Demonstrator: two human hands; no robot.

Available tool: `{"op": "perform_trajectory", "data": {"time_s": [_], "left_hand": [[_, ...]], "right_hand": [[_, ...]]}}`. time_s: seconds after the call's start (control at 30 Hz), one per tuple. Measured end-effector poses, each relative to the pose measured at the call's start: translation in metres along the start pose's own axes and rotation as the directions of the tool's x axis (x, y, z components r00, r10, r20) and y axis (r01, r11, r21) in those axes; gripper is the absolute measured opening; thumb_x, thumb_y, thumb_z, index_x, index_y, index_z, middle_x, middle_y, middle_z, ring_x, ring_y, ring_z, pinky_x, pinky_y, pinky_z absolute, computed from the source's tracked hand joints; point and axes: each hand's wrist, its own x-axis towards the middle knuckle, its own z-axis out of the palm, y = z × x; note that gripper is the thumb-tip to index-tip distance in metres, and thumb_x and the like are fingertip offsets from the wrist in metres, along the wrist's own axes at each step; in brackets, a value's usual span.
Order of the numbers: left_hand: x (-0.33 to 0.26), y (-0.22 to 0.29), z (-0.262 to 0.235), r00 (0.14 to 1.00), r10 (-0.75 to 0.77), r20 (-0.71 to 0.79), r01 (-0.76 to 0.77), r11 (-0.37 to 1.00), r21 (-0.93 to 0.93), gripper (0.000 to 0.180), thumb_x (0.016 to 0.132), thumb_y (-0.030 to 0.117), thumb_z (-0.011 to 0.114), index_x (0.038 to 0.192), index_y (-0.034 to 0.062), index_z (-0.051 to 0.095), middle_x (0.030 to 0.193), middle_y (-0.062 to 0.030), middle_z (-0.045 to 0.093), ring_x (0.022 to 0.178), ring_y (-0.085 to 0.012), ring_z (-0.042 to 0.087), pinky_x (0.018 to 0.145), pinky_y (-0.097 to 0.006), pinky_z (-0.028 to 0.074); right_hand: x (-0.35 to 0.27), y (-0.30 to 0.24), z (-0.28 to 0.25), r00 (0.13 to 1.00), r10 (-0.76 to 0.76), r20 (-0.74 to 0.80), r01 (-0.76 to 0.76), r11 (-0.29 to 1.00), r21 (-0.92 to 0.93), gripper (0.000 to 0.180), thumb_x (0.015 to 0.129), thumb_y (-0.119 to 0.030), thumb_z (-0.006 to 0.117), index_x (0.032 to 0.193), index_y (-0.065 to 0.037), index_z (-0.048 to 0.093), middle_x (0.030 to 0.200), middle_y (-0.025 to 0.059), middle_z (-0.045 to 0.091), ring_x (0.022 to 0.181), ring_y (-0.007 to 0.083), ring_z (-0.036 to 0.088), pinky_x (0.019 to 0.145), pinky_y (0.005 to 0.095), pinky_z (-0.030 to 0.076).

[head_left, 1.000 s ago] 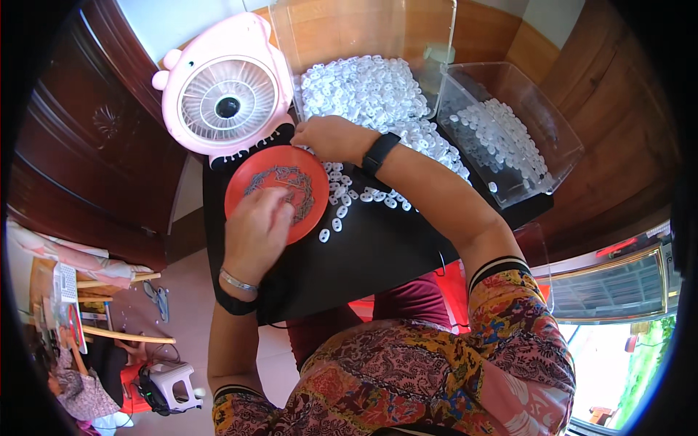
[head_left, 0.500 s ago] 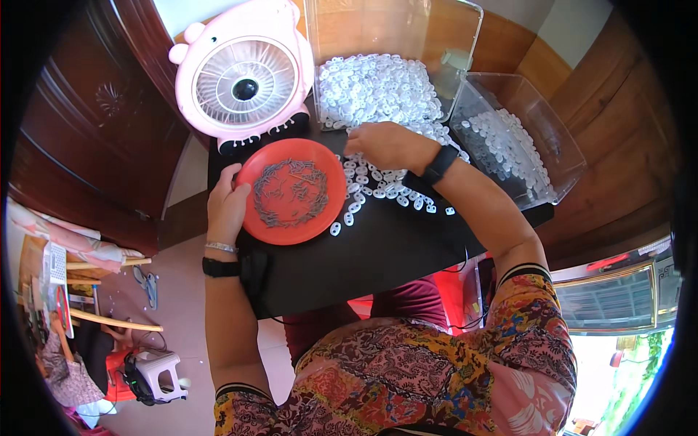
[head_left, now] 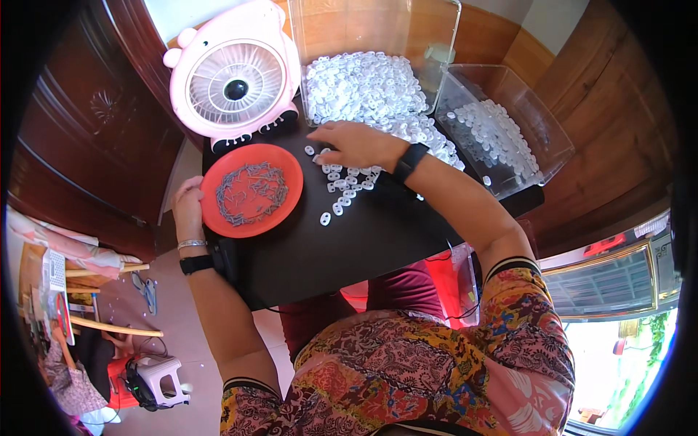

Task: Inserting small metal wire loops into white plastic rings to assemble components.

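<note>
My left hand (head_left: 188,211) grips the left rim of a round red plate (head_left: 292,183) at the left side of the black table. Thin grey metal pins (head_left: 227,195), perhaps screws or nails, lie in a rough ring on the plate. To the right of the plate, my right hand (head_left: 358,145) hovers over or rests among small white oval pieces (head_left: 340,186) with two holes each. Its thumb and fingers are spread, and I see nothing held between them. Part of the white pieces is hidden beneath this hand.
A pink animal-shaped fan (head_left: 236,87) stands behind the plate. Behind my right hand, white pieces spill from a clear box (head_left: 374,22); a second clear bin (head_left: 560,156) at the right holds more. Another person (head_left: 69,378) is at the lower left, near a white stool (head_left: 166,378).
The red plate has moved left with my left hand. My right hand has shifted left and its fingers have spread. Some loose white pieces lie farther left, and one lies near the right bin.
</note>
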Motion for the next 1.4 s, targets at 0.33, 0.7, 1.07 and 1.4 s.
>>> {"op": "perform_trajectory", "data": {"time_s": [0.33,0.7,1.07,1.4], "left_hand": [[0.011,-0.012,-0.003,0.999,-0.01,-0.046,0.014,0.996,0.088,0.033,0.074,0.002,0.046,0.099,-0.0065,0.065,0.086,-0.0091,0.066,0.081,-0.016,0.06,0.075,-0.027,0.047],[-0.015,0.018,0.028,0.994,-0.097,0.044,0.083,0.964,0.251,0.03,0.075,0.006,0.048,0.099,0.001,0.066,0.072,-0.0077,0.061,0.057,-0.0153,0.056,0.051,-0.028,0.044],[-0.035,0.038,0.064,0.967,-0.107,0.23,0.032,0.951,0.307,0.036,0.082,0.018,0.055,0.114,0.0057,0.06,0.074,-0.005,0.059,0.049,-0.0115,0.051,0.041,-0.026,0.04],[-0.067,0.075,0.082,0.893,0.368,0.258,-0.431,0.543,0.72,0.037,0.086,0.02,0.056,0.118,0.0031,0.056,0.083,-0.0136,0.059,0.078,-0.0298,0.058,0.076,-0.037,0.047]], "right_hand": [[-0.036,-0.061,0.019,0.988,-0.066,0.138,0.081,0.991,-0.106,0.077,0.084,-0.058,0.056,0.131,0.002,0.046,0.137,0.026,0.04,0.128,0.0395,0.037,0.105,0.0437,0.034],[-0.053,-0.04,0.021,0.984,-0.128,0.128,0.173,0.868,-0.465,0.036,0.082,-0.011,0.052,0.115,0.002,0.055,0.101,0.0105,0.054,0.088,0.0247,0.058,0.073,0.0337,0.052],[-0.065,0.021,-0.012,0.992,0.026,-0.126,-0.074,0.914,-0.399,0.014,0.082,-0.01,0.053,0.088,-0.008,0.066,0.081,0.0123,0.064,0.08,0.0312,0.065,0.071,0.0418,0.052],[-0.051,0.021,-0.034,0.954,0.191,-0.229,-0.23,0.961,-0.155,0.012,0.08,-0.013,0.06,0.087,-0.011,0.069,0.088,0.0097,0.066,0.088,0.0291,0.063,0.078,0.0387,0.05]]}}
